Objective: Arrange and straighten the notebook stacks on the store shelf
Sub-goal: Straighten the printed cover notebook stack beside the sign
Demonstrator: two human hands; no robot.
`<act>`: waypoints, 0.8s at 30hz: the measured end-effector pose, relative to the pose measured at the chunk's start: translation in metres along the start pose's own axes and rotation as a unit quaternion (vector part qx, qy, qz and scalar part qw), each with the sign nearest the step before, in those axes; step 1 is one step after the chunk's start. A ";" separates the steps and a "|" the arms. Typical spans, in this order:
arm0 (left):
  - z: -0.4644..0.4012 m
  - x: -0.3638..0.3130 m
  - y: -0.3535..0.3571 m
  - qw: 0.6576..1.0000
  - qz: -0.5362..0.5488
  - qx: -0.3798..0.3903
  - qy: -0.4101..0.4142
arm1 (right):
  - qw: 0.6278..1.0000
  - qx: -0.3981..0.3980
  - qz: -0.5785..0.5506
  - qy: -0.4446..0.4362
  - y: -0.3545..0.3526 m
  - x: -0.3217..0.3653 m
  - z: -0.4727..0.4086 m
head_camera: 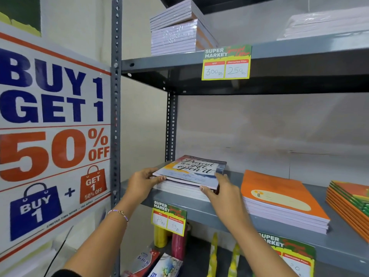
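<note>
A stack of notebooks with a "Present is a gift, open it" cover on top lies at the left end of the middle grey shelf. My left hand grips the stack's left side, thumb on the top notebook's edge. My right hand holds the stack's front right corner. To the right lies an orange-covered notebook stack, and a further orange and green stack sits at the right edge.
The upper shelf carries a wrapped pale notebook stack and a price tag. More price tags hang on the middle shelf's front. Bottles and packets stand below. A promo poster covers the left wall.
</note>
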State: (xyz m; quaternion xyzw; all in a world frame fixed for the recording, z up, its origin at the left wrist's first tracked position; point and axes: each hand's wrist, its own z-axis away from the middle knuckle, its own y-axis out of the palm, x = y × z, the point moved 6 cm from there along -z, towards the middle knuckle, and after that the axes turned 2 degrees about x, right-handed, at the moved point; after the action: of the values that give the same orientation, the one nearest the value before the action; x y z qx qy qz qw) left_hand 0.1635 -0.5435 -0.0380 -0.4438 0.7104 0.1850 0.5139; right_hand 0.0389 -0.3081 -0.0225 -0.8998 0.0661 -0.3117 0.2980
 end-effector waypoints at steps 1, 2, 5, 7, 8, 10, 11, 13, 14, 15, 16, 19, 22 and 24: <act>0.000 0.001 -0.001 1.000 0.010 0.007 -0.011 | 1.000 0.007 -0.003 0.015 0.000 -0.001 0.000; -0.001 0.003 -0.002 0.999 0.028 0.011 -0.023 | 1.000 0.013 -0.009 0.027 0.001 -0.002 0.000; -0.003 0.006 -0.005 0.997 0.060 -0.004 -0.044 | 0.999 0.005 -0.027 0.035 0.000 -0.003 0.000; -0.005 0.007 -0.005 0.996 0.061 -0.030 -0.053 | 0.999 -0.011 -0.024 0.034 -0.001 -0.004 0.000; -0.005 0.008 -0.004 0.996 0.056 -0.044 -0.059 | 0.999 -0.018 -0.020 0.034 -0.002 -0.005 0.000; -0.005 0.009 -0.004 0.995 0.029 -0.069 -0.061 | 0.999 -0.026 -0.008 0.029 -0.002 -0.005 -0.001; -0.004 0.010 -0.004 0.995 0.020 -0.081 -0.059 | 0.999 -0.028 -0.005 0.024 -0.002 -0.005 -0.001; -0.002 0.011 -0.005 0.993 0.022 -0.102 -0.062 | 0.999 -0.029 0.004 0.014 -0.002 -0.004 0.000; -0.001 0.011 -0.006 0.991 0.027 -0.111 -0.065 | 0.999 -0.031 0.011 0.008 -0.002 -0.003 0.000; -0.001 0.012 -0.006 0.990 0.030 -0.119 -0.067 | 0.999 -0.032 0.017 0.001 -0.002 -0.002 0.001; 0.000 0.012 -0.007 0.989 0.031 -0.127 -0.070 | 0.999 -0.034 0.023 -0.005 -0.002 -0.002 0.001; 0.001 0.013 -0.009 0.987 0.050 -0.132 -0.083 | 0.999 -0.035 0.026 -0.012 -0.002 -0.002 0.000; 0.004 0.014 -0.010 0.985 0.073 -0.130 -0.082 | 0.999 -0.031 0.010 -0.009 -0.002 -0.003 0.001; 0.007 0.014 -0.011 0.985 0.081 -0.135 -0.067 | 0.999 -0.043 -0.010 -0.001 -0.005 -0.003 0.002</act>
State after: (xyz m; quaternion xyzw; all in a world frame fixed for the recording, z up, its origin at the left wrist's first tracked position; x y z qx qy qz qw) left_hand 0.1753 -0.5503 -0.0509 -0.4362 0.6767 0.3495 0.4792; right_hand 0.0375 -0.3017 -0.0226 -0.9128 0.0699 -0.3107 0.2555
